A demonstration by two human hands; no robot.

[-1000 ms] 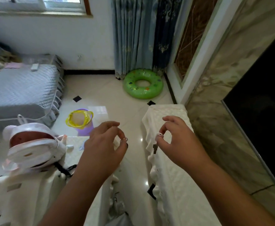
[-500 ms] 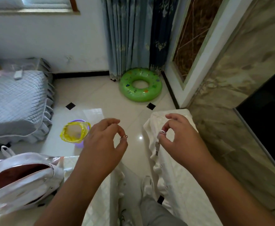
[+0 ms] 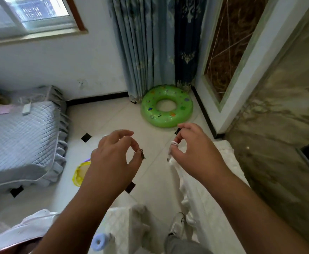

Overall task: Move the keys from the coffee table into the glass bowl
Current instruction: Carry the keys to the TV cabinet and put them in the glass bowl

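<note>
While left hand (image 3: pixel 113 159) pinches ring key (image 3: pixel 140 154), right hand (image 3: pixel 194 154) white key (image 3: pixel 172 146), open floor (image 3: pixel 157 173) between.

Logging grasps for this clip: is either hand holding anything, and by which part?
Both. The left hand pinches a small key by its metal ring; the right hand pinches a second key by its white top, blade hanging down.

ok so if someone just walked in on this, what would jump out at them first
Two hands fill mid-frame: the left hand pinches a key ring with a dark key hanging from it, and the right hand pinches a white-capped key. Behind them a bright green swim ring lies on the tiled floor, at the foot of the blue curtain.
</note>
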